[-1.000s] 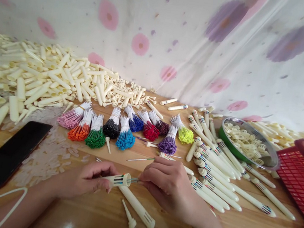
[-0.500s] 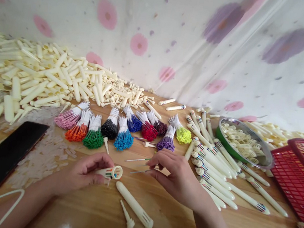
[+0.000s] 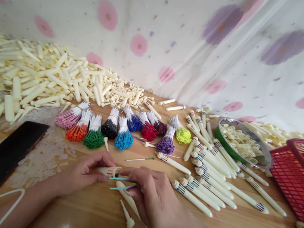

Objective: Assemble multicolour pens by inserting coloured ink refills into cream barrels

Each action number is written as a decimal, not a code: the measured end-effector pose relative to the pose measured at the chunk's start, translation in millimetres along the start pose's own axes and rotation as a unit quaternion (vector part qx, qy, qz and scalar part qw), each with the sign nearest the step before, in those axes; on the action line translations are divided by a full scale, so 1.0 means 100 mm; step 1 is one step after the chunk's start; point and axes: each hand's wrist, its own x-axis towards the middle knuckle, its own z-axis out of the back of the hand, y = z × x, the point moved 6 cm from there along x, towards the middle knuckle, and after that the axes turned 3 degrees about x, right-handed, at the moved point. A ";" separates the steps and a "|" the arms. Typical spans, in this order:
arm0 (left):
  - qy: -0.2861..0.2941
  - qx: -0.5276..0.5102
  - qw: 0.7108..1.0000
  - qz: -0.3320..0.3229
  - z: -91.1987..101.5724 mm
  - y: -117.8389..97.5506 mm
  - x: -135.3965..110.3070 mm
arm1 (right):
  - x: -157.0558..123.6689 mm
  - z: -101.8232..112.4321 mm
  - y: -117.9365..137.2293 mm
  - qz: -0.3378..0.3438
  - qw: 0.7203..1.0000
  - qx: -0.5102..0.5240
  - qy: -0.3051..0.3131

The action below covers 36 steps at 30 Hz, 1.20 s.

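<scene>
I see my right hand has swung down and left over the last half second, from near the slim white refill with a green tip to the mouth of the cream slotted plastic tube. I judge that this puts the work back at the tube's open end. The refill itself hasn't moved; it lies on the wood at eleven o'clock from that hand.

My right fingers are bent closed around a slim light-blue two-pronged tool, its prongs spread apart. The upper one reaches the tube's mouth; whether it touches, I can't tell. My left hand keeps the tube pinched between thumb and fingers, between nine and ten o'clock from my right, mouth facing it. A small cream tapered plastic tip lies between seven and eight o'clock.
</scene>
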 end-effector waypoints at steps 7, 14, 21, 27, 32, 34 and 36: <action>0.011 0.046 0.999 0.014 0.00 0.07 0.02 | 0.02 -0.08 -0.13 -0.007 1.000 -0.001 0.018; 0.026 0.076 0.997 -0.007 -0.02 0.07 0.04 | 0.03 0.00 -0.18 -0.046 0.999 0.020 0.001; -0.037 0.041 0.998 -0.035 0.11 -0.01 0.03 | 0.00 0.09 -0.26 -0.095 0.991 0.089 -0.029; -0.118 -0.006 0.993 -0.019 0.31 -0.12 0.03 | -0.04 0.06 -0.72 -0.272 0.951 -0.111 0.095; -0.195 -0.053 0.979 0.023 0.47 -0.06 0.01 | -0.17 -0.10 -0.91 -0.322 0.888 -0.226 0.237; -0.205 -0.055 0.976 0.037 0.47 -0.04 0.02 | -0.18 -0.11 -0.92 -0.324 0.885 -0.230 0.243; -0.207 -0.050 0.976 0.049 0.45 -0.02 0.03 | -0.15 -0.06 -0.92 -0.330 0.890 -0.227 0.217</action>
